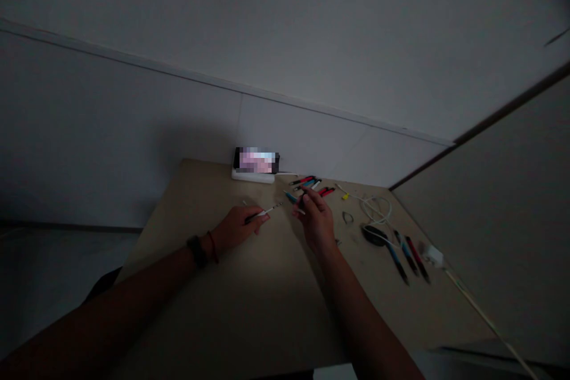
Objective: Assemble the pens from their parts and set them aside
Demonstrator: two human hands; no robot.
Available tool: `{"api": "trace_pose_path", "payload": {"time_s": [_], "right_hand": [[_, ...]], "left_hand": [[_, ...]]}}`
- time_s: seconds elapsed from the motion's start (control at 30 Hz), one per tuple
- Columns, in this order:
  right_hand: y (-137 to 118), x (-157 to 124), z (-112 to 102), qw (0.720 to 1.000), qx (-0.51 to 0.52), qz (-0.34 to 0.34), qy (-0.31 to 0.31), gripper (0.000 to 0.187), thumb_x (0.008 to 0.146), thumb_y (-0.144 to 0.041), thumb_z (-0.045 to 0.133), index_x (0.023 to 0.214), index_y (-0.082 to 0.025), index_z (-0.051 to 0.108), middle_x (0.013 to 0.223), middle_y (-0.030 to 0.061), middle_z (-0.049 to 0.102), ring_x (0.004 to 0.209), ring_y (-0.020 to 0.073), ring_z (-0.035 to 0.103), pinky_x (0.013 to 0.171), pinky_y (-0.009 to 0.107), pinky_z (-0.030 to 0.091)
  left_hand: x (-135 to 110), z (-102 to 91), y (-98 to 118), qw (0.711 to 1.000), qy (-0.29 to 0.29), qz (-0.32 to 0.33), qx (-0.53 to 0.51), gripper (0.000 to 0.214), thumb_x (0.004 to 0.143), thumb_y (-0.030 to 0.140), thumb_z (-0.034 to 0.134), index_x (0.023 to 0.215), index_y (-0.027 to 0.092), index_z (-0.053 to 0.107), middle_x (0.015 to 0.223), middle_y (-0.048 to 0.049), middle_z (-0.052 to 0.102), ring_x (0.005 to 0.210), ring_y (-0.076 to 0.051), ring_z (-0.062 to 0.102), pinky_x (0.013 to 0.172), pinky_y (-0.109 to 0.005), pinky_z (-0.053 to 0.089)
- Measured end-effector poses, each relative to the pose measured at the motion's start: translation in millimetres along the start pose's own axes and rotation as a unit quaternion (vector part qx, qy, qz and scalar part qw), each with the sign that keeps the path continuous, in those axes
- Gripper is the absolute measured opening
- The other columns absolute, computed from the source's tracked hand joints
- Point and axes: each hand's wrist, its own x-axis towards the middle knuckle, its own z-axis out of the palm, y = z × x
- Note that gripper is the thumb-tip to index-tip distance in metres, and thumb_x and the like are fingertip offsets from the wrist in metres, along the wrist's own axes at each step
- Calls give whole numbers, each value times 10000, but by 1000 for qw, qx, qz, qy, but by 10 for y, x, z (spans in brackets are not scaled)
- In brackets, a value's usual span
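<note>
My left hand [238, 227] is closed around a slim white-and-black pen [258, 215]. A thin rod with a small metallic end sticks out of the pen towards the right. My right hand [315, 221] is raised just to the right, thumb and fingers pinched together. Something small and dark shows at its fingertips, too dim to name. Behind that hand lie several pens [327, 192], red, blue and white, partly hidden by the fingers. The two hands are apart, over the middle of the table [249, 309].
A lit phone [256, 160] leans against the wall on a white block [253, 177]. To the right are a coiled white cable [376, 208], a black oval object [374, 235], more pens [417, 258] and a white plug [431, 255]. A wall borders the table's right side.
</note>
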Motion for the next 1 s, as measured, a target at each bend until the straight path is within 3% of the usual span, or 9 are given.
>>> {"api": "trace_pose_path", "payload": {"time_s": [0.17,0.33,0.47,0.67,1.0], "right_hand": [[13,-27,41,1000,-21,11,4,412,748,-435,782,1104,-264,664,685,-59,604,550,99,572,523,223,491],[16,-36,48,1000,-15,19,-19,289,734,-424,786,927,-238,676,660,-43,609,529,102,556,507,224,475],[-7,-16,30,999,25,32,-31,246,736,-393,768,905,-226,703,699,-15,639,563,115,578,505,230,484],[-28,-19,31,997,57,49,-28,393,606,-251,859,976,-241,726,815,-14,684,624,104,615,528,205,506],[-40,-54,72,996,61,49,-37,331,680,-420,856,891,-231,685,687,-24,629,594,108,574,521,204,468]], "left_hand": [[2,0,-4,1000,-4,0,7,429,987,417,483,662,162,597,625,11,578,609,-129,537,627,-256,369],[-1,1,-10,1000,-7,-3,20,428,990,422,475,679,161,610,631,9,588,617,-127,534,622,-249,368],[-4,8,-7,1000,-4,-4,23,433,990,421,472,672,159,605,624,10,583,604,-126,529,614,-250,366],[-3,6,-14,1000,-4,4,24,436,993,417,463,672,158,601,633,7,594,613,-127,536,625,-248,379],[0,13,-37,1000,-5,7,23,422,992,419,480,691,158,618,642,7,606,614,-127,549,619,-249,380]]}}
